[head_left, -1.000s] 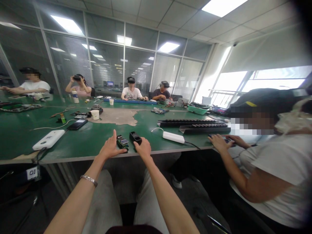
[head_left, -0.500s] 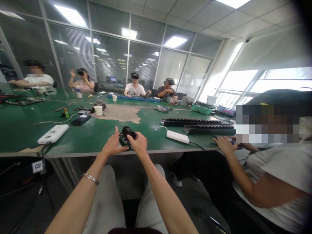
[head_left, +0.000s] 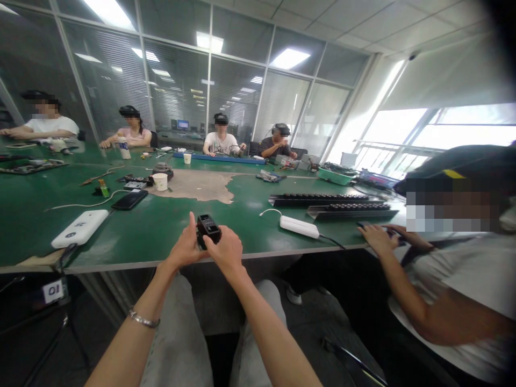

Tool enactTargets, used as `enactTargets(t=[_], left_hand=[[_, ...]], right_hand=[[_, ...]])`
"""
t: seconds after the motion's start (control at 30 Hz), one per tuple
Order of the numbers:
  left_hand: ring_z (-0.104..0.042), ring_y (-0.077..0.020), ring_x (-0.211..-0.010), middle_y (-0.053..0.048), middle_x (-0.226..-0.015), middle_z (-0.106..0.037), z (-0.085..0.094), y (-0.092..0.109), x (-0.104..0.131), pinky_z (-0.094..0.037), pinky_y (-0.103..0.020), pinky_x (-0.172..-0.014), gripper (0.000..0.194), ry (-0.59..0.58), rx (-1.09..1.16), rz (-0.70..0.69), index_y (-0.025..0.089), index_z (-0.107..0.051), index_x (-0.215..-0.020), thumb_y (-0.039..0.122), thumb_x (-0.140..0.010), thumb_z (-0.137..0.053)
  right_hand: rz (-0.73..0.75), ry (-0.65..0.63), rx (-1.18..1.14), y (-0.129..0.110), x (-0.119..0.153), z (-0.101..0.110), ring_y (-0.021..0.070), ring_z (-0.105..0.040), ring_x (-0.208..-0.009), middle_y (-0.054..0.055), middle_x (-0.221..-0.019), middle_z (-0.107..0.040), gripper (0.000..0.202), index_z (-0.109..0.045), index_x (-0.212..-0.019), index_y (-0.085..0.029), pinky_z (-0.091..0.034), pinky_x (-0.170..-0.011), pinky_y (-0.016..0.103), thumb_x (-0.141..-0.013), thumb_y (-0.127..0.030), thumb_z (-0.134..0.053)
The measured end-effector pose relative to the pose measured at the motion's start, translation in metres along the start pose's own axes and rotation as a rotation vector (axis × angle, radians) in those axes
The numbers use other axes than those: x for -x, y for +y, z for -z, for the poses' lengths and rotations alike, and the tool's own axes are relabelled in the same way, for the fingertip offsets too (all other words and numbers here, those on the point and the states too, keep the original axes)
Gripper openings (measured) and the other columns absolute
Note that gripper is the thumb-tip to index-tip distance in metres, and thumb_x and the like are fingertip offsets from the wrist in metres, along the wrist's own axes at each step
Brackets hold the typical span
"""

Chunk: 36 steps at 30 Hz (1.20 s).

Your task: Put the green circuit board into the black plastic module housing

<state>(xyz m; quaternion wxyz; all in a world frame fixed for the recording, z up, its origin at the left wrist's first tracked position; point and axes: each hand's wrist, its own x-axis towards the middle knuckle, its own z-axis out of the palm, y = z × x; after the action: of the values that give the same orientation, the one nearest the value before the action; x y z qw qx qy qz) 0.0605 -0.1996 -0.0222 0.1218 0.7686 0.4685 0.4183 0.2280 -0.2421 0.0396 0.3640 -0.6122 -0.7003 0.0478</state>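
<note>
A small black boxy device [head_left: 208, 228] is held between both hands just above the near edge of the green table [head_left: 250, 236]. My left hand [head_left: 186, 245] grips its left side, thumb pointing up and fingers under it. On the right side, my right hand [head_left: 226, 247] has its thumb on the near face and its fingers wrapped round the body. The device's top face, with several openings, is turned up. Its underside is hidden by my hands.
White power strips lie left [head_left: 79, 228] and right [head_left: 299, 227]. Behind are a black phone [head_left: 129, 199], a paper cup [head_left: 160, 181], two long black racks [head_left: 352, 210] and a green basket [head_left: 336, 177]. A person's hands [head_left: 379, 239] are at the right edge; several people sit opposite.
The black device has been tilted in my hands, so its top face shows more and the green board beneath is hidden. The camera view has shifted slightly.
</note>
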Motion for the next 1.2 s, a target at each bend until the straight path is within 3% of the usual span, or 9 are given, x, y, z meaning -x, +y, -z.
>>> enactTargets(t=[0.13,0.3,0.47,0.87,1.2], left_hand=[[-0.027,-0.0448,-0.141,-0.028,-0.156,-0.021,0.003,-0.006,0.000,-0.030,-0.061,-0.110,0.149,-0.058,-0.090,-0.053,0.013,0.023,-0.152,0.056,-0.056,-0.084],[-0.012,-0.0441,-0.147,-0.026,-0.160,-0.002,0.006,-0.004,0.000,-0.023,-0.060,-0.115,0.142,-0.081,-0.134,-0.105,0.014,0.022,-0.152,0.051,-0.062,-0.081],[-0.016,-0.0438,-0.146,-0.028,-0.159,-0.008,0.004,-0.003,-0.001,-0.025,-0.060,-0.114,0.138,-0.097,-0.139,-0.107,0.012,0.023,-0.152,0.046,-0.065,-0.079],[-0.028,-0.0452,-0.141,-0.032,-0.155,-0.019,-0.002,0.001,-0.001,-0.031,-0.058,-0.111,0.143,-0.065,-0.177,-0.067,0.008,0.024,-0.151,0.046,-0.061,-0.080],[-0.034,-0.0419,-0.139,-0.029,-0.152,-0.028,-0.004,-0.009,0.002,-0.035,-0.060,-0.107,0.148,-0.032,-0.102,-0.044,0.015,0.029,-0.149,0.060,-0.060,-0.081]], right_hand=[[-0.013,-0.003,0.016,-0.005,0.000,-0.001,0.0221,-0.064,-0.093,0.006,-0.099,-0.067,0.033,-0.059,-0.106,-0.021,-0.044,-0.078,0.030,-0.083,-0.044,-0.063],[-0.064,-0.064,0.042,-0.004,0.003,-0.002,0.0235,-0.065,-0.090,0.006,-0.095,-0.065,0.028,-0.059,-0.100,-0.021,-0.043,-0.074,0.031,-0.081,-0.041,-0.065],[-0.110,-0.087,0.031,0.000,0.011,-0.008,0.0231,-0.064,-0.089,0.007,-0.097,-0.064,0.031,-0.058,-0.103,-0.021,-0.042,-0.073,0.030,-0.081,-0.042,-0.065],[-0.009,-0.100,0.000,0.015,0.016,-0.012,0.0228,-0.064,-0.089,0.007,-0.098,-0.066,0.033,-0.058,-0.103,-0.020,-0.043,-0.074,0.031,-0.084,-0.047,-0.064],[0.061,0.118,-0.163,0.007,0.001,0.009,0.0217,-0.063,-0.095,0.007,-0.100,-0.068,0.033,-0.062,-0.109,-0.021,-0.046,-0.083,0.030,-0.086,-0.044,-0.062]])
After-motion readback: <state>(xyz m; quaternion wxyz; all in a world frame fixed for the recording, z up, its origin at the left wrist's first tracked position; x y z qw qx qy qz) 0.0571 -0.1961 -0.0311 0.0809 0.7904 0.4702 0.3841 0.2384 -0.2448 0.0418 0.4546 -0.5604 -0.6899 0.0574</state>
